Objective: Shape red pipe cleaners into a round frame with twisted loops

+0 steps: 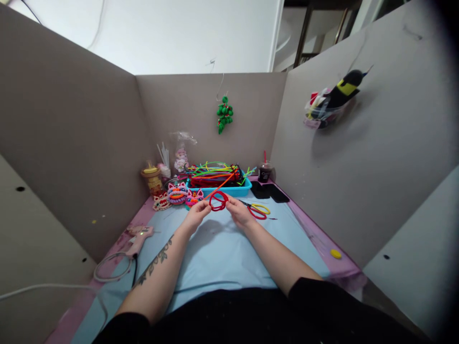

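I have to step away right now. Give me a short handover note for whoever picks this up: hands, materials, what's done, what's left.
Left hand and right hand both pinch the red pipe cleaner loop above the blue mat.
Spare stems are in the blue tray; scissors lie just right of the right hand.
Done: the red stem is bent into a ring, one end sticking up.
Left: that loose end is not yet wound in.

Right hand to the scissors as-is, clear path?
Probably yes. The scissors lie flat on the mat just beside the right hand, nothing between them. But that hand is pinching the red pipe cleaner loop along with the left hand.
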